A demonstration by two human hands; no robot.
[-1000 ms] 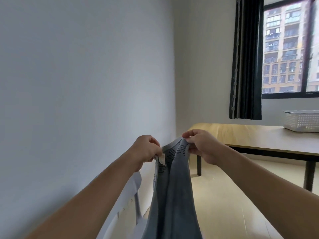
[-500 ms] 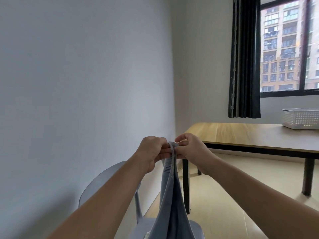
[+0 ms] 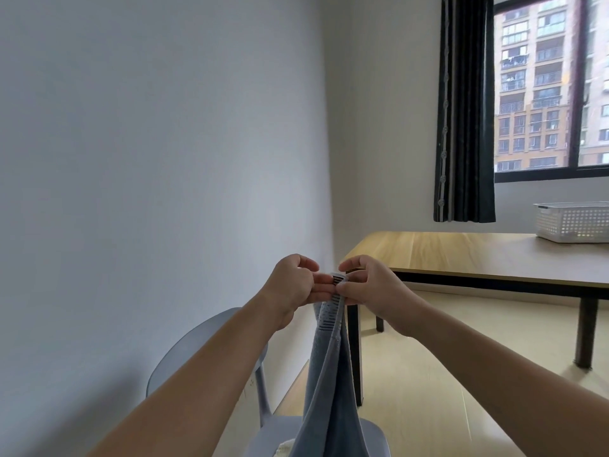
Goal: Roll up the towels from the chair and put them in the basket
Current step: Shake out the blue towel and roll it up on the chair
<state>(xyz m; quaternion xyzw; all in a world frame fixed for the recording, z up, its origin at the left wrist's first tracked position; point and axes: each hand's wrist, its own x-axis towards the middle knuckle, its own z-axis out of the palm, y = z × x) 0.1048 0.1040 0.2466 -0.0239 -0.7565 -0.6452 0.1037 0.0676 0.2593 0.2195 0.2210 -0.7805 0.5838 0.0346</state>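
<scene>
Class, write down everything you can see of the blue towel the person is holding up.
The towel is blue-grey soft cloth with a paler woven band of dark dashes near its top edge. It hangs lengthwise, bunched and folded on itself, widening downward until it leaves the frame over the chair. The left hand and right hand pinch its top edge together, close beside each other.

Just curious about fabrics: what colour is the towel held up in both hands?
Blue-grey towel, with a dark-striped woven band near its top edge; the head view shows it.
</scene>
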